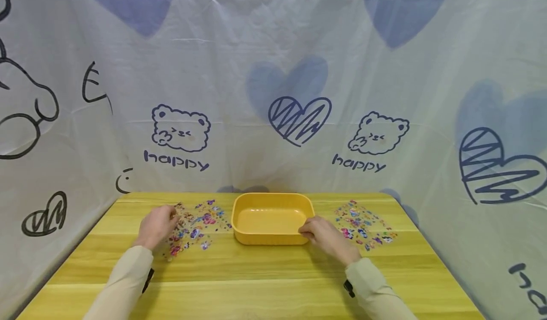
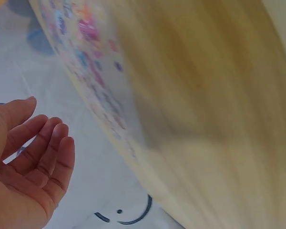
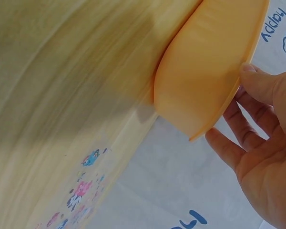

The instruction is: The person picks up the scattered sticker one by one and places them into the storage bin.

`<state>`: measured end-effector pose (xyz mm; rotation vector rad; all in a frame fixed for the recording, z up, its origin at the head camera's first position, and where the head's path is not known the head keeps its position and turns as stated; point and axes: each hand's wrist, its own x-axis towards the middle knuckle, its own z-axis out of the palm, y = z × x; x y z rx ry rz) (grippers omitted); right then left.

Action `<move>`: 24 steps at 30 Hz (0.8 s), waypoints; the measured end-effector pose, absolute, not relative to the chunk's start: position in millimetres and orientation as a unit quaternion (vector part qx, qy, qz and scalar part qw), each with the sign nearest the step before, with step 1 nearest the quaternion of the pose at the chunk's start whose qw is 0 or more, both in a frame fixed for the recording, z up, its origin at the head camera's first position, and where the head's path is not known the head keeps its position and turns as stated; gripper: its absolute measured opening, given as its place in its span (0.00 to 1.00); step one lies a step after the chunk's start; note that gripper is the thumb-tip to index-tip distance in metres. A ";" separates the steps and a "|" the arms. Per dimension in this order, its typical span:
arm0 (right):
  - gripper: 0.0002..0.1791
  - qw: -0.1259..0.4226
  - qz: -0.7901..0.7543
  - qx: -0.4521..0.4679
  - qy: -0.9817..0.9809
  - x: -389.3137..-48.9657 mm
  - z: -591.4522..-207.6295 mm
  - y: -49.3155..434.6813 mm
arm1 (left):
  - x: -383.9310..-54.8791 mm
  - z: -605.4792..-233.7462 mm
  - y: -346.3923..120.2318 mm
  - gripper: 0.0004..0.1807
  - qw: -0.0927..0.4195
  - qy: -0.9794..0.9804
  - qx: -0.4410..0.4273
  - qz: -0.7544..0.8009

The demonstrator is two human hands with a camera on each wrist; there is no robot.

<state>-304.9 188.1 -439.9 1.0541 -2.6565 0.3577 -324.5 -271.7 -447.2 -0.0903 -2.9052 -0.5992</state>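
Note:
A yellow plastic basin [image 1: 273, 239] stands upright near the table's back edge. My right hand [image 1: 326, 237] holds its right rim; in the right wrist view the thumb is on the outside of the basin [image 3: 205, 62] near the rim, and the other fingers are partly hidden behind it. My left hand [image 1: 158, 225] is over the left edge of a patch of small colourful stickers [image 1: 208, 219]. In the left wrist view the left hand [image 2: 33, 167] has loosely bent fingers and nothing visible in it, near the stickers [image 2: 88, 31].
A second patch of colourful stickers [image 1: 361, 225] lies right of the basin. Beneath everything is a wood-grain table [image 1: 256, 287]. A white cloth [image 1: 239, 154] with hearts, bears and lettering hangs behind the table and along both sides.

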 end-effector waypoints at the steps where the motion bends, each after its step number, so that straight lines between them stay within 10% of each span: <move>1: 0.07 0.131 0.124 0.364 -0.914 -304.7 -440.2 187.9 | -324.4 -448.3 -274.7 0.09 0.087 -0.975 -0.025 -0.203; 24: 0.07 0.118 0.133 0.355 -0.918 -305.3 -441.1 187.2 | -335.2 -463.9 -336.8 0.18 0.022 -0.986 0.060 -0.152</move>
